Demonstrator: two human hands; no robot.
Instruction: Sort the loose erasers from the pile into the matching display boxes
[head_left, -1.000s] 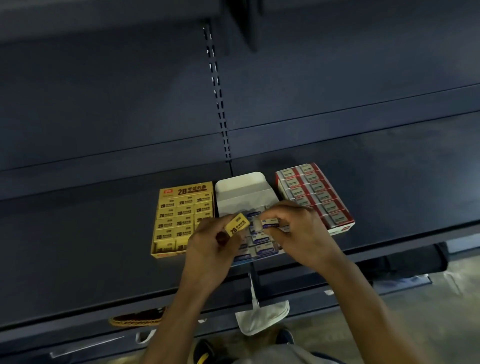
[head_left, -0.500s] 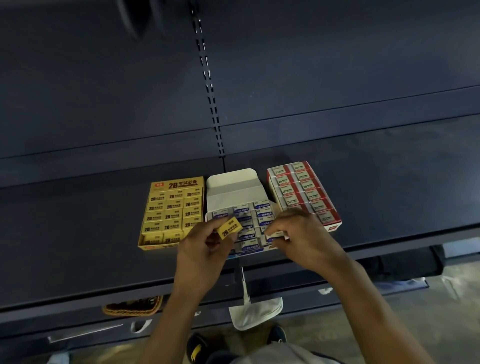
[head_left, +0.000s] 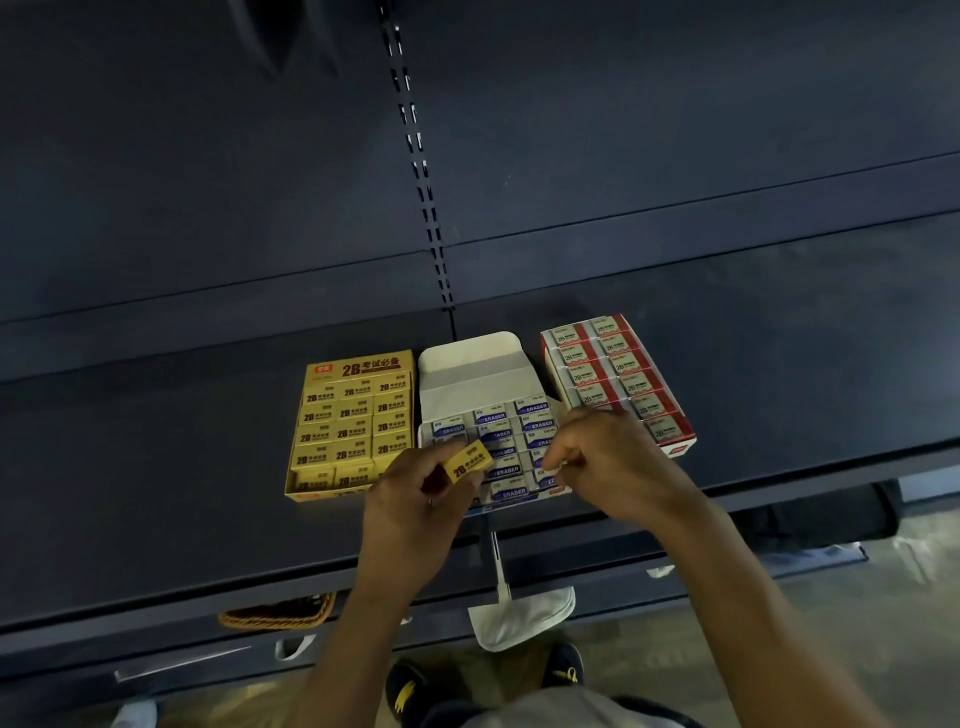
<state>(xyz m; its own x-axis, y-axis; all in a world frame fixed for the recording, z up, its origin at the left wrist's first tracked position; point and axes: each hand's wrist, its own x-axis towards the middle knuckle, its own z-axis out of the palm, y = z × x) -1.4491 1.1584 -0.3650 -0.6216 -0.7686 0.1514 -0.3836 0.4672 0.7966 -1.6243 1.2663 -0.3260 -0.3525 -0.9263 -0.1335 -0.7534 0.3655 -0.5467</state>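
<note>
On the dark shelf (head_left: 156, 467), a woven basket (head_left: 278, 613) below, the left hand (head_left: 410, 514) and right hand (head_left: 613, 462) hide the front rows of the blue-and-white display box (head_left: 472, 369). The left pinches a yellow 2B eraser (head_left: 467, 463) just right of the yellow display box (head_left: 358, 370); the right's fingers curl at the middle box's near right corner, on what I cannot tell. These boxes and the red display box (head_left: 675, 447) hold rows of matching erasers

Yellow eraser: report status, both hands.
Left hand pinches yellow eraser over white box left edge. Right hand down in white box, grip unclear. Yellow box just left, nothing between.
</note>
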